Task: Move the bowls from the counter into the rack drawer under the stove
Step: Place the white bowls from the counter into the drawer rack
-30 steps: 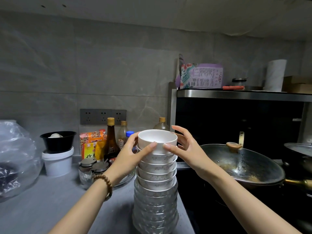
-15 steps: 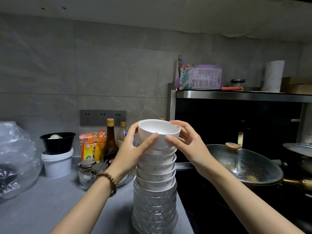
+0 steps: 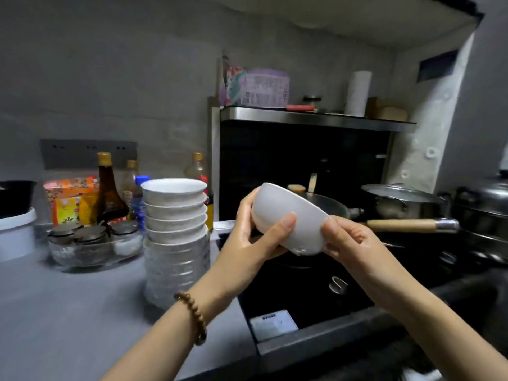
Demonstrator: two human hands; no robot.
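Observation:
A white bowl hangs tilted over the black stove top, its underside turned toward me. My left hand grips its left side with the thumb across the outside, and my right hand holds its right edge. A tall stack of bowls stands on the grey counter to the left of both hands, white ones on top and shiny patterned ones below. The rack drawer under the stove is not in view.
A wok with a wooden handle sits on the stove behind the bowl, with steel pots further right. Bottles, snack packets and a glass tray of jars crowd the counter's back left beside a white tub.
The top bowl has come off the stack and moved right over the stove, tipped onto its side between both hands. The view has swung right, so the stack now appears on the left.

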